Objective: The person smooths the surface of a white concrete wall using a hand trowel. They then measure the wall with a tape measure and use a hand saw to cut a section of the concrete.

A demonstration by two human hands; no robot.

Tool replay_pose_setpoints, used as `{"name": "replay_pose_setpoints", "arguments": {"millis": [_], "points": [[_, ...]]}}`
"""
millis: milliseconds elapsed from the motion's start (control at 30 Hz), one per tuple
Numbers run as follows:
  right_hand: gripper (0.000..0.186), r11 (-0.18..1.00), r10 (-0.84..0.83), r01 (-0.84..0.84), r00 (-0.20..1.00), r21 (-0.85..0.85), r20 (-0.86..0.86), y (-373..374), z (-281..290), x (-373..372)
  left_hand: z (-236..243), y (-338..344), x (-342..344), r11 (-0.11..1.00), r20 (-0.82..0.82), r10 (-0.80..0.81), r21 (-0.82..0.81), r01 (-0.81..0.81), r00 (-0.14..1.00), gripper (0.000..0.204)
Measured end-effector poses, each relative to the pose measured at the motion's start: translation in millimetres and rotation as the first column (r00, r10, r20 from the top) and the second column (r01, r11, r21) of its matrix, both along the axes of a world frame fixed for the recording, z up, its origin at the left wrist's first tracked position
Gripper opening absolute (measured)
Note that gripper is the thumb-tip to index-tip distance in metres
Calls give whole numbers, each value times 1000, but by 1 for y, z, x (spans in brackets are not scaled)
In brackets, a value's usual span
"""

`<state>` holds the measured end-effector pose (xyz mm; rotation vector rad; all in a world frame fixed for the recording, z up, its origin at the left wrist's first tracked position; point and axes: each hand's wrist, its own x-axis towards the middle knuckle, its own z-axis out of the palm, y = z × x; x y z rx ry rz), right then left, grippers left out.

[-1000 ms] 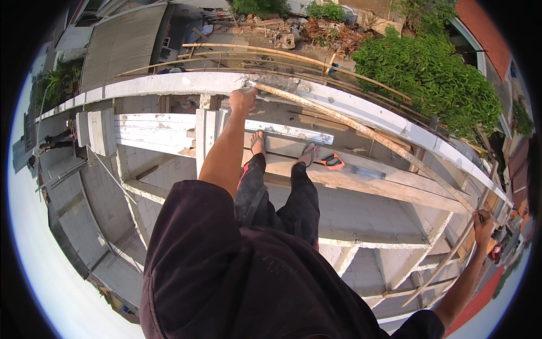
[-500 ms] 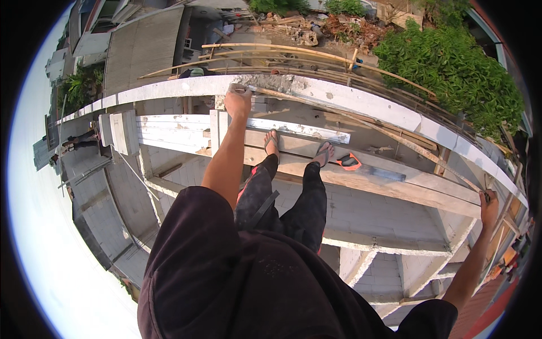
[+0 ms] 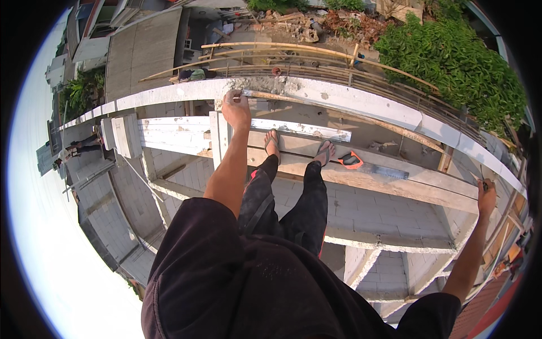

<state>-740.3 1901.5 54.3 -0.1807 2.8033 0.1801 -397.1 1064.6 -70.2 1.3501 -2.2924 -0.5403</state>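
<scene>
My left hand (image 3: 237, 111) is closed at the near-left end of a long thin tan strip (image 3: 324, 105), against the white concrete beam (image 3: 361, 95). The strip runs to the right along the beam's inner side; whether it is wood or a tape I cannot tell. Far out on the right, my right hand (image 3: 486, 200) is closed around a small dark object (image 3: 484, 185), which the fingers partly hide. Below the beam lie wooden planks (image 3: 435, 183), and my sandalled feet stand on them. A handsaw (image 3: 353, 162) with an orange and black handle rests beside my right foot.
A white-painted board (image 3: 305, 129) lies beyond my feet. Unroofed block walls (image 3: 372, 217) drop away behind the planks. Bamboo poles (image 3: 293, 47) run outside the beam, with rubble (image 3: 355, 28) and a leafy tree (image 3: 446, 70) farther below. Another person (image 3: 76, 148) is at the far left.
My left hand has shifted slightly down, its fingers looser in outline. The right hand has moved a little up and left, and the strip's right part now lies nearer the beam, away from that hand.
</scene>
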Motion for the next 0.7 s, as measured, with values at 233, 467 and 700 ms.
{"name": "replay_pose_setpoints", "arguments": {"millis": [233,467,700], "points": [[42,996,-68,71,996,-47,57,17,-35,6,-7,4,-17,997,-11,-49,-65,48,999,14],[47,967,-239,231,968,106,73,-43,-45,-29,-35,-11,5,973,163,-96,-193,127,982,16],[45,964,-265,266,961,-8,83,-43,-94,-38,-26,-24,0,963,169,-161,-187,192,972,19]]}}
